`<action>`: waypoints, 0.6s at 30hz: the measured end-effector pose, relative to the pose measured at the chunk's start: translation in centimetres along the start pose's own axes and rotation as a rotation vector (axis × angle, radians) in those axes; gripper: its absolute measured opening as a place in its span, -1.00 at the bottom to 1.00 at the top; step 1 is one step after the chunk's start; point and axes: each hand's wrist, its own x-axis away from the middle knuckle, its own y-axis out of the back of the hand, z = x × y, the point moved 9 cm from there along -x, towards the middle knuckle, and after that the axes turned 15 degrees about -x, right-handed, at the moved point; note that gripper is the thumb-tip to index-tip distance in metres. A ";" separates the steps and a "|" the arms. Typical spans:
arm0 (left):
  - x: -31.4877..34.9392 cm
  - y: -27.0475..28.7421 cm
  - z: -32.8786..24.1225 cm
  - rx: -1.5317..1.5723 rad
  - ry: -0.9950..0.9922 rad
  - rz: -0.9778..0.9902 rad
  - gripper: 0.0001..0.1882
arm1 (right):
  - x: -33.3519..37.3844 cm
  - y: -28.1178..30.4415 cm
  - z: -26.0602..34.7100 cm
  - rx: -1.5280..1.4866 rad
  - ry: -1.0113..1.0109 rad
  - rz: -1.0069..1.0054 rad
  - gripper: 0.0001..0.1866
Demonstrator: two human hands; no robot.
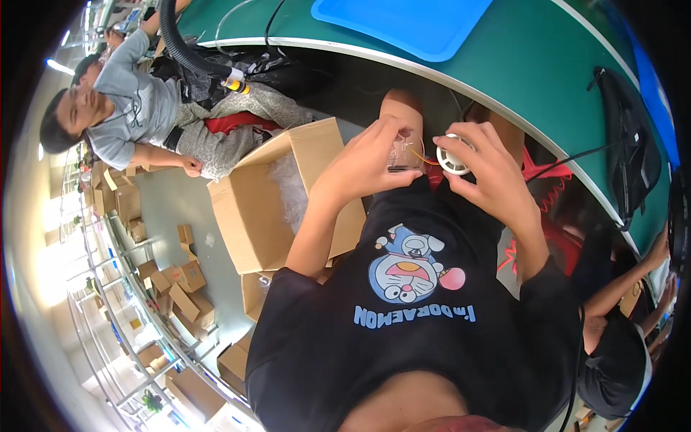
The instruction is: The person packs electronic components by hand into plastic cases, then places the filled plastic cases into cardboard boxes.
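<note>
While your L hand [360, 162] is gripping the clear plastic pc [402, 154], your R hand [497, 171] is holding the white ring [453, 169]. Wires [427, 160] btwn are prob. keeping them close.

Looked down from head height, close to left hand [366, 164] and right hand [495, 171], across an edge of the surface [541, 85].

A workshop is indicated by the green table [540, 65], along which workers [140, 101] are placed, and by cardboard boxes [191, 277] piled beside metal racks [137, 389].
</note>
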 end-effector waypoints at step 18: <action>-0.3 -0.5 -3.6 0.142 0.001 -0.052 -0.23 | 2.1 -1.4 -4.7 -1.199 -0.148 -0.256 -0.39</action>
